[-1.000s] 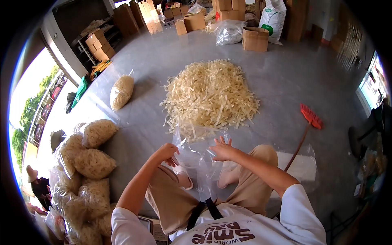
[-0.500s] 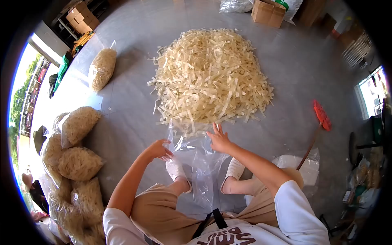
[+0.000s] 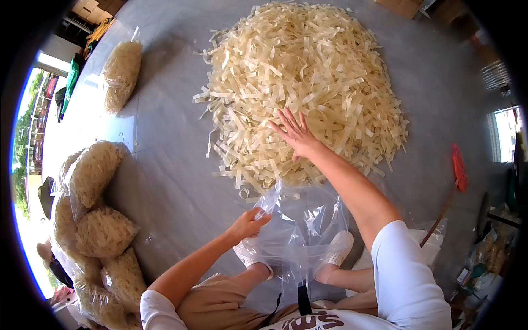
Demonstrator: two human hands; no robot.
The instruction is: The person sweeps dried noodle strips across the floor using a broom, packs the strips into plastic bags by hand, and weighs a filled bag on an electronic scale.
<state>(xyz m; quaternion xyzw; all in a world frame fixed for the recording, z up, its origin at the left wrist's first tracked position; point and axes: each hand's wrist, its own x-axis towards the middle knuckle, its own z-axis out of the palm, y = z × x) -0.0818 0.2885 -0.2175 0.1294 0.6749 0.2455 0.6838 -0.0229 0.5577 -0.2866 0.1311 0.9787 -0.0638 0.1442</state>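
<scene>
A large heap of pale cream, flat ribbon-like strips (image 3: 308,71) lies on the grey floor in front of me. My right hand (image 3: 296,135) is stretched over the near side of the heap, palm down, with its fingers spread; whether it touches the strips I cannot tell. Between my feet hangs a clear plastic bag (image 3: 300,231), its upper edge close to the heap's near border. The left hand (image 3: 249,224) grips the left edge of this bag with its fingers closed. No strips can be made out inside the bag.
Several filled clear bags of strips (image 3: 104,228) are piled at the left, and another filled bag (image 3: 122,76) stands farther off. A red broom head (image 3: 460,168) with a wooden handle lies at the right. Cardboard boxes (image 3: 99,10) are at the far left.
My right hand has left the bag's edge and reached forward over the heap, fingers spread. The left hand has closed on the bag and shifted right. The view has moved nearer the heap.
</scene>
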